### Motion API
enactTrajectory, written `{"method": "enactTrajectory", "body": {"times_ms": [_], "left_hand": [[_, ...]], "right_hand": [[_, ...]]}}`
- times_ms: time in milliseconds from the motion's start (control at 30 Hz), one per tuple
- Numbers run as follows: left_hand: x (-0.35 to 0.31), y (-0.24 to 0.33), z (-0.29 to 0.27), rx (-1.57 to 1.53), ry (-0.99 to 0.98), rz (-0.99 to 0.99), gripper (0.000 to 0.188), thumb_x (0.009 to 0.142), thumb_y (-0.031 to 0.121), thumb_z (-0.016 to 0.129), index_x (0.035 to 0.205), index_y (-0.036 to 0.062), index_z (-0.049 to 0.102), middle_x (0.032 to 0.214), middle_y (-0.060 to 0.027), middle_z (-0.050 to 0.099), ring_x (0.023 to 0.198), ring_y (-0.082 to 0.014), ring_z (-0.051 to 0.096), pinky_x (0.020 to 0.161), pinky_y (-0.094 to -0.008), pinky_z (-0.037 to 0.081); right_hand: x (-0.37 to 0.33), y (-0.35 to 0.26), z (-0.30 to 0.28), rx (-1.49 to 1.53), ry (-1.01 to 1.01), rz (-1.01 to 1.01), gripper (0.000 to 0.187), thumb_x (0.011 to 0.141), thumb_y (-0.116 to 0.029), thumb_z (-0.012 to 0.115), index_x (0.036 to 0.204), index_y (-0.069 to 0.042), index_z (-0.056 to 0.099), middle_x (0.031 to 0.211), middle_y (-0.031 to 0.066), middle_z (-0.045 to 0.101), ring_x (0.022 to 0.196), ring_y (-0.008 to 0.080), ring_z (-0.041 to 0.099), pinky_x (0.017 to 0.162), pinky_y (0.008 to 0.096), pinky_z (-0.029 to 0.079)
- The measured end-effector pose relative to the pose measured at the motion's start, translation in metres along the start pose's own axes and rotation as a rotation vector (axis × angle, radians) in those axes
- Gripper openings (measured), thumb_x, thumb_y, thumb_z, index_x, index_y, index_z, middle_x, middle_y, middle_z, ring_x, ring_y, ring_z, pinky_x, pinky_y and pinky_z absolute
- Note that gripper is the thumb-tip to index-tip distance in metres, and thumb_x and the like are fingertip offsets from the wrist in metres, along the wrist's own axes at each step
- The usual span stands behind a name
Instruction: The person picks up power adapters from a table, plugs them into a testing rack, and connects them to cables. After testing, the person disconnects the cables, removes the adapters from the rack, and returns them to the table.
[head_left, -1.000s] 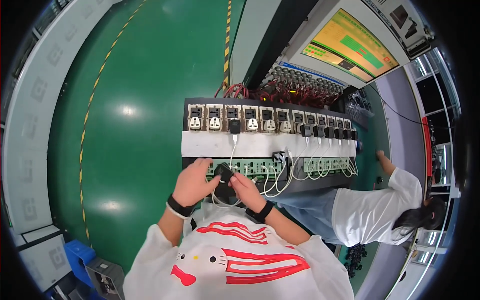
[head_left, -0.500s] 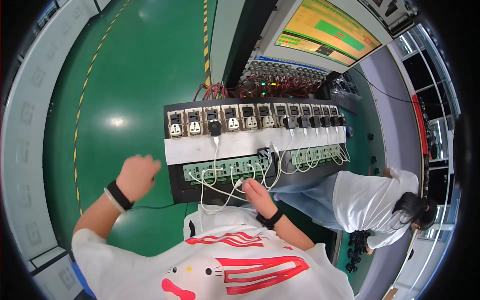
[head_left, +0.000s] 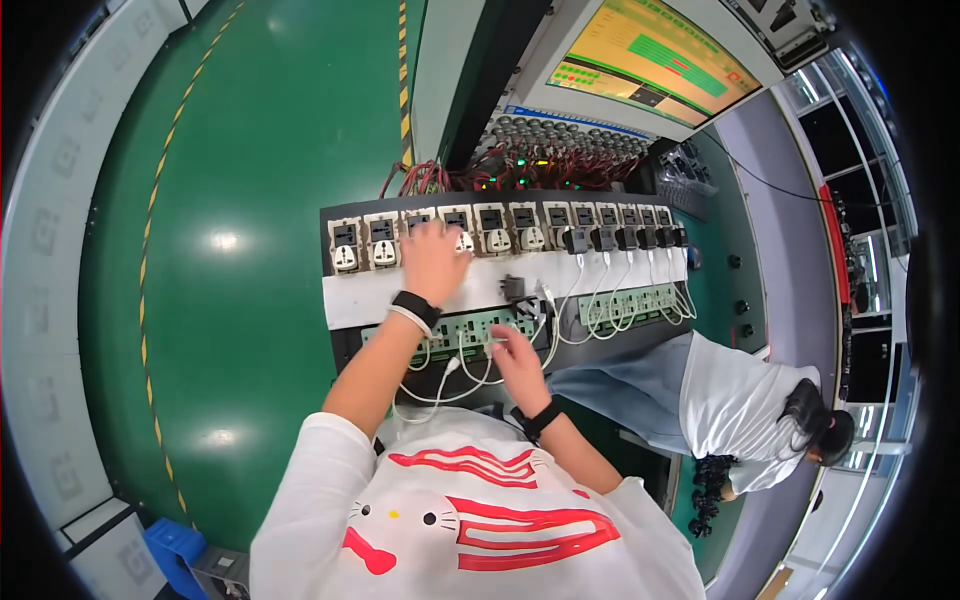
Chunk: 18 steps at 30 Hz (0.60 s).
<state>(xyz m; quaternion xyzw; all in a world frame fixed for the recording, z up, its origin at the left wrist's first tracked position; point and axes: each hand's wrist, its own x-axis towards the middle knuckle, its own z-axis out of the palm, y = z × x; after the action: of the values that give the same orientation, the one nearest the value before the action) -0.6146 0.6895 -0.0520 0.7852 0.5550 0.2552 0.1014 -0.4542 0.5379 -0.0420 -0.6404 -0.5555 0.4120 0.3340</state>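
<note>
My left hand (head_left: pixel 435 262) reaches over the row of white wall-type sockets (head_left: pixel 383 250), covering the third and partly the fourth; its fingers are blurred, and anything beneath them is hidden. My right hand (head_left: pixel 518 368) is low at the front of the green circuit board (head_left: pixel 470 328), its thumb and fingers closed on a white cable (head_left: pixel 487 362) near the board's edge. Left of that hand, a loose white USB plug (head_left: pixel 453 365) hangs before the board. Dark plug adapters (head_left: pixel 513 289) lie on the white strip (head_left: pixel 370 303) between sockets and board.
Black adapters (head_left: pixel 602 240) fill the right-hand sockets, their white cables running to a second green board (head_left: pixel 628 304). Behind stands a cabinet with red wiring (head_left: pixel 430 178) and a lit screen (head_left: pixel 655 60). Another person (head_left: pixel 740 400) bends at the right. A blue bin (head_left: pixel 175 545) stands lower left.
My left hand has swung right and forward from beside the bench onto the sockets. My right hand has moved slightly forward to the board; the USB plug beside it now hangs free.
</note>
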Motion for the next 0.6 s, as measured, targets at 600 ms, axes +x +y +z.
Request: {"method": "enactTrajectory", "body": {"times_ms": [600], "left_hand": [[0.000, -0.061, -0.032, -0.155, -0.309, 0.250, 0.045, 0.071, -0.008, 0.049, 0.111, 0.0098, 0.059, 0.117, -0.0136, 0.056, 0.101, -0.0360, 0.055, 0.087, -0.0411, 0.046]], "right_hand": [[0.124, -0.008, 0.099, 0.498, -0.242, 0.454, 0.032, 0.092, -0.028, 0.050, 0.112, -0.002, 0.048, 0.083, 0.0058, 0.055, 0.066, 0.0146, 0.053, 0.062, 0.0279, 0.046]]}}
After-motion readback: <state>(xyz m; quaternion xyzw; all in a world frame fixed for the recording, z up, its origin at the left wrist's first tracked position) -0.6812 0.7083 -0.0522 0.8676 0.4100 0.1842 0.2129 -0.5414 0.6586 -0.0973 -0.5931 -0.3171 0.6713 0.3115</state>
